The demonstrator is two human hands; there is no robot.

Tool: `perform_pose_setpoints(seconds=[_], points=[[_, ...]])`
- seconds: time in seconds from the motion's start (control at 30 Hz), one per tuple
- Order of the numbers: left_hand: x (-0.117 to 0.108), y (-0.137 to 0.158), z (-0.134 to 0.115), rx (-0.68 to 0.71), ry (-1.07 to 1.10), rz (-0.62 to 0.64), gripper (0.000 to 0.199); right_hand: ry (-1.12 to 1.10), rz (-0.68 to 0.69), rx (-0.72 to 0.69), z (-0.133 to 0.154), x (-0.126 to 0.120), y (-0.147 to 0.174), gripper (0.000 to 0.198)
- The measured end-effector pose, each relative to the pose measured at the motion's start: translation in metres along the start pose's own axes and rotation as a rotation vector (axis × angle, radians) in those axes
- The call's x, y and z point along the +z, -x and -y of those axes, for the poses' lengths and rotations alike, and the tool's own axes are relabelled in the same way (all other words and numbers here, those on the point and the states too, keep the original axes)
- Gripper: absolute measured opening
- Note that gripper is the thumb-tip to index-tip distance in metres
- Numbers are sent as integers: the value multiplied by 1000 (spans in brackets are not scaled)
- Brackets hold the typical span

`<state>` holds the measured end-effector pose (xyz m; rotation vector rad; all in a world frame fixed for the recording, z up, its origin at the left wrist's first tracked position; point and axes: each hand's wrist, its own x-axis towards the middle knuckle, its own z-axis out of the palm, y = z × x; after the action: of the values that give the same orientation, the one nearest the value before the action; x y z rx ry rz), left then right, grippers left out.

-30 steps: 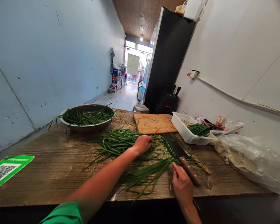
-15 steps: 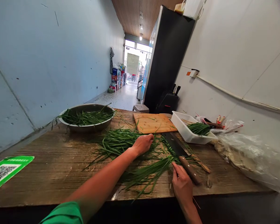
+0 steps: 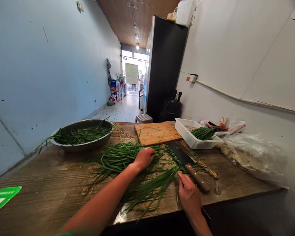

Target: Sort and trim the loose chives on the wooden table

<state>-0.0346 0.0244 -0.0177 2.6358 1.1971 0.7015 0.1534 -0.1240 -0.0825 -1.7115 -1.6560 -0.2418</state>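
My left hand [image 3: 144, 158] is closed in a pinch over the right end of a loose pile of green chives [image 3: 118, 157]; its fingertips are among the stems, though what they grip is mostly hidden. Nearer the front edge, my right hand [image 3: 189, 191] is closed at the gathered end of a fanned-out bunch of chives [image 3: 157, 186]. A thin bamboo skewer [image 3: 206, 213] pokes out below the right wrist, apparently held in that hand. Beside the right hand lies a cleaver [image 3: 180, 152] with a wooden handle, resting near cut chive bits and loose skewers [image 3: 208, 168].
At the back left stands a metal basin [image 3: 95, 143] of chives. A wooden cutting board [image 3: 152, 133] lies behind the pile. To the right are a white plastic tub [image 3: 184, 131] holding bundled chives and skewers, and a clear plastic bag [image 3: 255, 157]. A green QR-code card [image 3: 9, 193] lies left.
The view has shifted, so the tabletop things sit farther left in the picture. Both hands stay at nearly the same places relative to the pile and the bunch.
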Motion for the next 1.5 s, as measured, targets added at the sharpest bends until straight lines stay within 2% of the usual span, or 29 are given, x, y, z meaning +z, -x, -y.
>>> perform_pose_setpoints(seconds=[0.27, 0.43, 0.57, 0.7, 0.93, 1.07, 1.13, 1.3, 1.37, 1.43, 1.5], points=[[-3, 2, -2, 13, -62, -48, 16, 3, 6, -1, 1, -1, 0, 33], [-11, 4, -14, 71, -71, -184, 12, 1, 4, -23, 1, -1, 1, 34], [-15, 3, -22, 132, -11, -271, 12, 9, -6, -20, 1, -2, 1, 35], [-19, 1, -28, 182, 91, -295, 14, 19, -27, -40, 1, -1, 1, 35], [-20, 1, -31, 114, 199, -322, 10, 26, -2, -17, 1, -2, 1, 33], [-23, -3, -36, 94, 468, -342, 9, 12, 6, -2, 1, -2, 0, 33], [-27, -5, -37, 39, 662, -350, 9, 9, 5, 10, 1, -2, 0, 33], [-38, -8, -31, -171, 1402, -281, 16, 7, -30, 33, 1, -2, 1, 34], [-39, -8, -28, -215, 1615, -255, 17, -11, -63, 34, 1, -2, 1, 35], [-38, -8, -26, -282, 1677, -228, 19, -28, -91, 37, 1, -3, 0, 35], [-36, -10, -25, -341, 1587, -271, 20, -41, -109, 48, 1, -3, 0, 36]])
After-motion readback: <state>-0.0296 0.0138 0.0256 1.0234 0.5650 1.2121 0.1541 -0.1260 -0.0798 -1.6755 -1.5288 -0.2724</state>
